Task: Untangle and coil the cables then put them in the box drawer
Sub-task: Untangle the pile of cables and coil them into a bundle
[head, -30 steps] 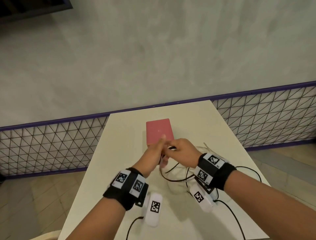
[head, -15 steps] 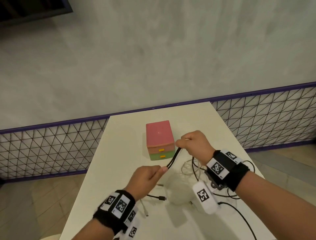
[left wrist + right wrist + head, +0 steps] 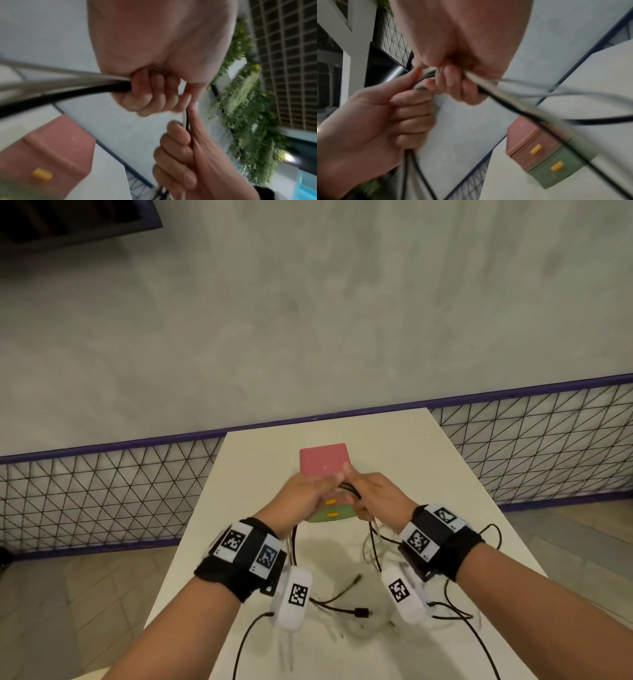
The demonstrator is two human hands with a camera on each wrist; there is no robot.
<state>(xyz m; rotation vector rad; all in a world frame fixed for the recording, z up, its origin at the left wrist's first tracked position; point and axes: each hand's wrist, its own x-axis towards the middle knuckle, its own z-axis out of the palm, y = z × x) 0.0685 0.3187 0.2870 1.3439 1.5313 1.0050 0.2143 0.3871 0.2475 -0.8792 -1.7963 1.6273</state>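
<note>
With both hands raised just in front of the box drawer (image 3: 325, 474), the cables are held between them. Left hand (image 3: 305, 494): fingers curled round a bundle of black and white cables (image 3: 186, 120), thumb pinching them against the forefinger. Right hand (image 3: 376, 494): fingers curled tight round the same strands, fist closed on them. The hands nearly touch, fingertips meeting over the front edge of the box's pink top.

Box drawer sits mid-table (image 3: 462, 491), closer to the far edge: pink top and upper drawer, green lower drawer, both with yellow handles, both closed.

From the fists, black cable loops (image 3: 349, 491) hang down across the box front. More slack trails onto the table nearer the person than the box: a black plug end (image 3: 363, 613) lies loose there, plus pale cable (image 3: 368, 546) below the right hand. Wrist views are motion-blurred; cannot tell the strand count.
</note>
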